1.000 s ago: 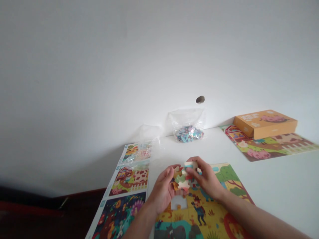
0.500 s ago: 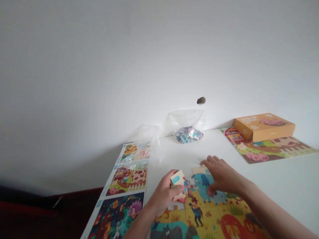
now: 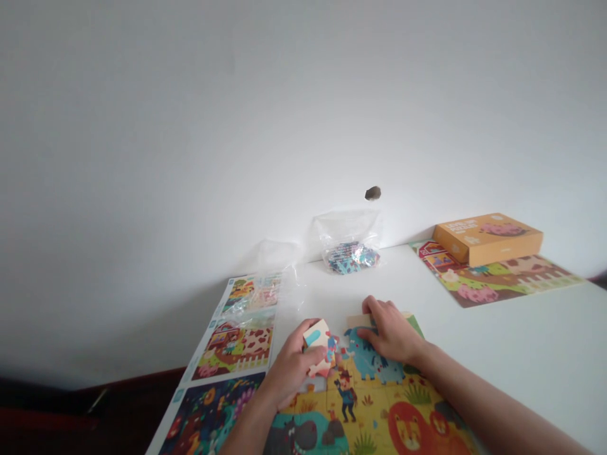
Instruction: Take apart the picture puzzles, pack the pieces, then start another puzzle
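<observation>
My left hand (image 3: 298,363) is closed around a small stack of puzzle pieces (image 3: 320,344), the top one cream with a blue shape and red bits. It hovers over the left part of a partly assembled jigsaw puzzle (image 3: 370,404) showing an elephant, a lion, a hippo and a person in a hat. At the puzzle's far edge, my right hand (image 3: 391,332) bends its thumb and fingers over a puzzle piece (image 3: 356,322) above the blue elephant. The hand itself covers part of that piece.
Behind the puzzle, a clear bag of puzzle pieces (image 3: 353,256) stands against the wall. An orange puzzle box (image 3: 490,237) rests on a farm picture sheet (image 3: 516,284) at right. Along the left edge lies a picture sheet (image 3: 232,354), partly under an empty clear bag (image 3: 275,272).
My right hand has moved left relative to the puzzle, its thumb and fingers drawn closer at the far edge. The left hand keeps its stack. The view has shifted slightly right.
</observation>
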A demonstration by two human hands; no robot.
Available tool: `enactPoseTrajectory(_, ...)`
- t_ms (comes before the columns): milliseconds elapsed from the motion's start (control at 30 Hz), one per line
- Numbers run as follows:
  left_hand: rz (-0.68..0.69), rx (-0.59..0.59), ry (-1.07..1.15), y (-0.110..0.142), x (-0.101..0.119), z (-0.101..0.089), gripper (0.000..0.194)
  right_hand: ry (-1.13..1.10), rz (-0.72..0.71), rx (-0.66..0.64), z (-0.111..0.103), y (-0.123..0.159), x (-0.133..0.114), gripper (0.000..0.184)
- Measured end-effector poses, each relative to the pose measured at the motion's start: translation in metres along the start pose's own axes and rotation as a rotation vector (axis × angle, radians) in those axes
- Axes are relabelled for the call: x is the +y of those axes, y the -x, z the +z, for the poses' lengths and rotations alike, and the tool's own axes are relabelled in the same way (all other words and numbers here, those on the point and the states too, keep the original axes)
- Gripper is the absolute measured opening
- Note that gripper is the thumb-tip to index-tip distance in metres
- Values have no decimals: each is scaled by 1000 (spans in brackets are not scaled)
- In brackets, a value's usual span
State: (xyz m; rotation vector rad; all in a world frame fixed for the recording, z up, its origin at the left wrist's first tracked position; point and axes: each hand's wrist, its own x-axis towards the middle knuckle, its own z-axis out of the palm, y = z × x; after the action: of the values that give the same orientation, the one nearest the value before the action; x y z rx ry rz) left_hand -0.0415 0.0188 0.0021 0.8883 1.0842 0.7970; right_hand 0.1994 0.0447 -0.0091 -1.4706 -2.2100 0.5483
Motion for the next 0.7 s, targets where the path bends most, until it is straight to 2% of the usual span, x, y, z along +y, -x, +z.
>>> enactPoseTrajectory(67,2,42,9,0,0,1,65,-55,20,27,1,0,-2,14)
enactPoseTrajectory(167,16,89,15,-1,-1,3,76,-117,-3,140,0,0,-2,5)
enactPoseTrajectory(267,32,104,28,-3,-3,5,78,-150,-77,274,-1,1,-1,2)
enactPoseTrajectory(367,43,106,12,-4,-5,4,76,-174,-148,354,-1,3,-3,1)
enactPoseTrajectory(533,81,132,-39,-4,-9,1,72,-242,-226,382,-4,7,-3,2)
enactPoseTrajectory(700,94,146,-83,-3,-9,3,71,-382,-111,403,-3,5,7,11)
